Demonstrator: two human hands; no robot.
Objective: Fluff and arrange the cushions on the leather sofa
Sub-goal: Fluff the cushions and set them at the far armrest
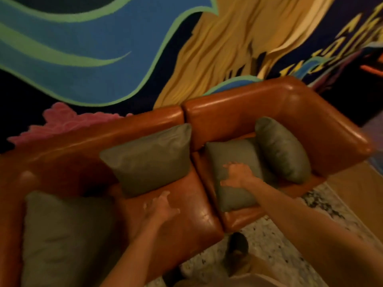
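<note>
1. The right hand (pixel 238 175) lies flat on the flat cushion (pixel 234 175). Its fingers are spread wide, so its grip is wide and holds nothing.
2. The left hand (pixel 160 206) is over the bare seat of the leather sofa (pixel 199 214). Its fingers are spread too, so its grip is wide and holds nothing. I cannot tell if it touches the seat.
3. The flat cushion lies on the right seat, at about 3 o'clock from the left hand.
4. The leaning cushion (pixel 284 150) stands tilted against the sofa arm, at 2 o'clock from the right hand. It touches the flat cushion.
5. The middle cushion (pixel 151 158) rests against the sofa back, at 12 o'clock from the left hand.
6. The big cushion (pixel 66 239) sits on the left end of the sofa, at 8 o'clock from the left hand.
7. All four cushions are green, and the sofa is shiny brown.
8. The painted wall (pixel 103 48) behind has blue, green, yellow and pink shapes. Yellow letters at the top right are too blurry to read.
9. The speckled floor (pixel 269 245) is at the bottom, with a dark shoe (pixel 237 249) on it.
</note>
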